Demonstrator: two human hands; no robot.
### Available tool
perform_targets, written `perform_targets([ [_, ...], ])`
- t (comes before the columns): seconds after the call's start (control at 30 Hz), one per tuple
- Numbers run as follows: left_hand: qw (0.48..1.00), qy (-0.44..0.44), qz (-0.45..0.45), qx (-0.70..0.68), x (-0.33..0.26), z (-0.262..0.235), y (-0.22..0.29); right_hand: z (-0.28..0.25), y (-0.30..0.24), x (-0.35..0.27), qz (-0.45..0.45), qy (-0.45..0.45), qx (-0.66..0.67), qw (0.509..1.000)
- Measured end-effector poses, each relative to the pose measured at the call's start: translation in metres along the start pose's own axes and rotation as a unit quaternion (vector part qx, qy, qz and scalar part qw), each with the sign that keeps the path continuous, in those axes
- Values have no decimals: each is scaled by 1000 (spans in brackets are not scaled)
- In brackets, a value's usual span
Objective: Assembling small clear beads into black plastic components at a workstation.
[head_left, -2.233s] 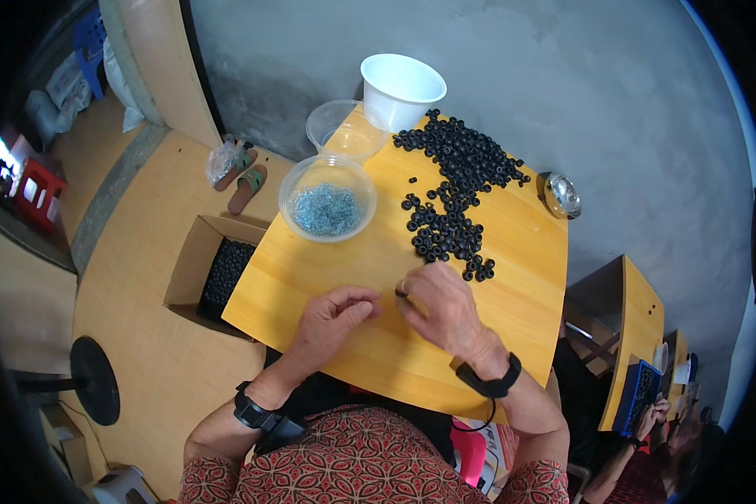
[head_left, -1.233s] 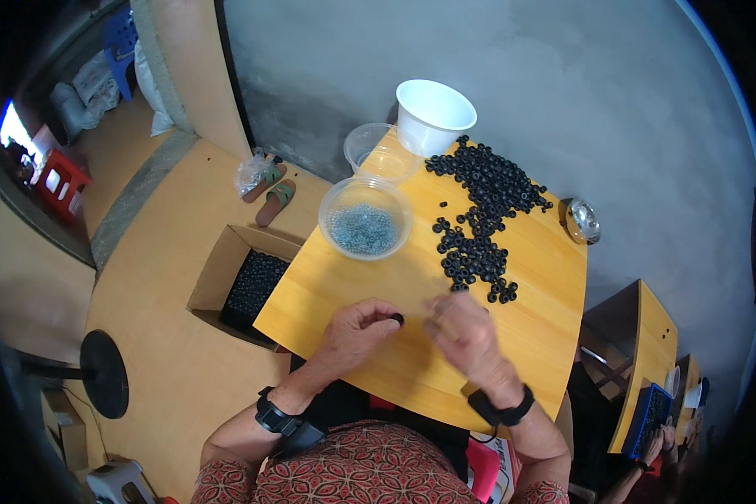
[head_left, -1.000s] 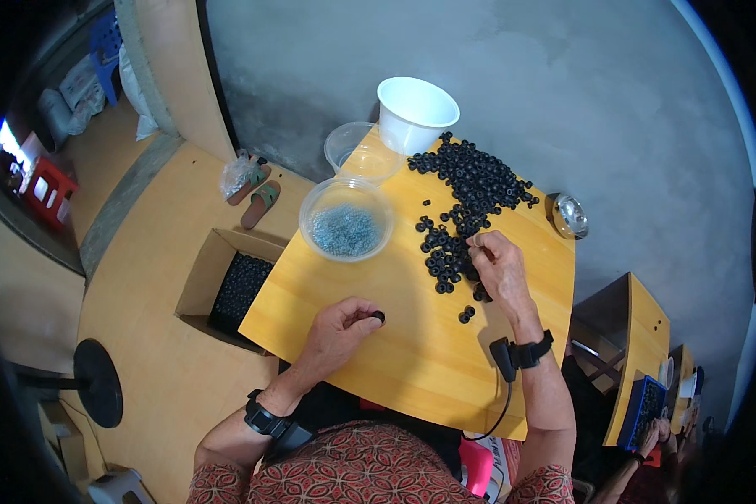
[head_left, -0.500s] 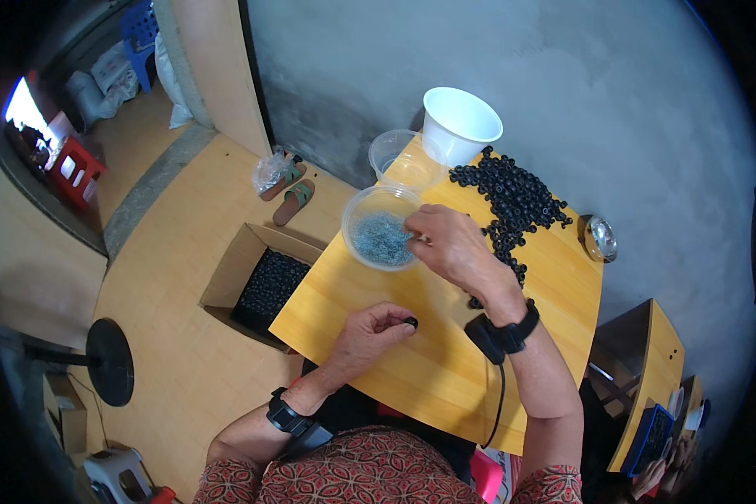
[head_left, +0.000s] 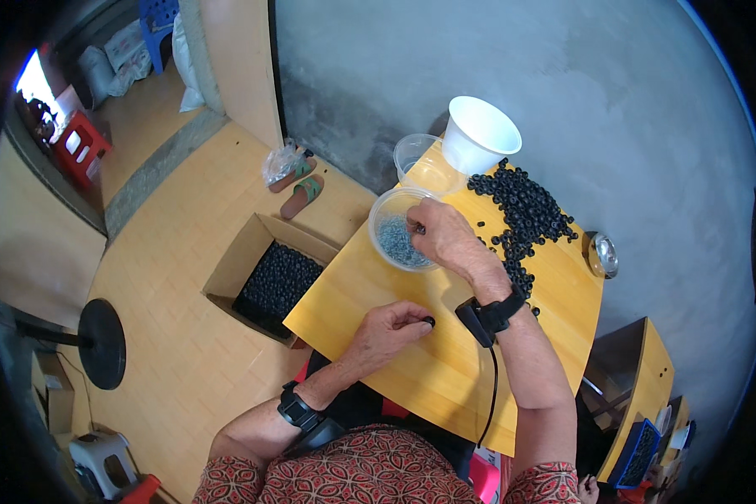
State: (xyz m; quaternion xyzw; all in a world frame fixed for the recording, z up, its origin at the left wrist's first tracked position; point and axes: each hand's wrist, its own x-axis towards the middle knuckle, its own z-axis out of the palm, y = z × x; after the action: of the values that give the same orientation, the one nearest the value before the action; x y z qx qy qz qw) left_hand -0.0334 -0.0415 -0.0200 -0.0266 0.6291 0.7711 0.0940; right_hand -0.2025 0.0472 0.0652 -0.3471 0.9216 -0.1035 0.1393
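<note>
My left hand (head_left: 386,338) rests low over the near part of the table, thumb and forefinger pinched on a small black ring-shaped part (head_left: 429,321). Its wrist wears a black band. Reaching over the clear round tub (head_left: 379,220), my right hand (head_left: 447,238) has its fingers pressed together above the rim's right side. A dark speck shows at those fingertips, too small to name. Inside the tub lies a heap of tiny bluish-grey metallic pieces (head_left: 397,240). To the right of this hand, many matching black parts (head_left: 525,202) are spread in a loose pile.
A white tub (head_left: 481,139) and another clear tub (head_left: 415,158) stand at the table's far corner. A metal bowl (head_left: 602,255) sits by the right edge. On the floor at left is a cardboard box (head_left: 231,259) of black parts, with sandals (head_left: 302,196) beyond.
My right hand has moved inward over the tub, to the left relative to it. My left hand still pinches the black part. The whole view has shifted slightly.
</note>
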Motion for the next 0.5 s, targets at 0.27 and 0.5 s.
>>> perform_targets([
  [0.27, 1000, -1, 11, -15, 2, 0, -6, 2, -8, -10, -56, -4, -52, 997],
  [0.5, 1000, 1, 16, -7, 2, 1, -8, 10, -5, -6, -39, 43, -31, 998],
])
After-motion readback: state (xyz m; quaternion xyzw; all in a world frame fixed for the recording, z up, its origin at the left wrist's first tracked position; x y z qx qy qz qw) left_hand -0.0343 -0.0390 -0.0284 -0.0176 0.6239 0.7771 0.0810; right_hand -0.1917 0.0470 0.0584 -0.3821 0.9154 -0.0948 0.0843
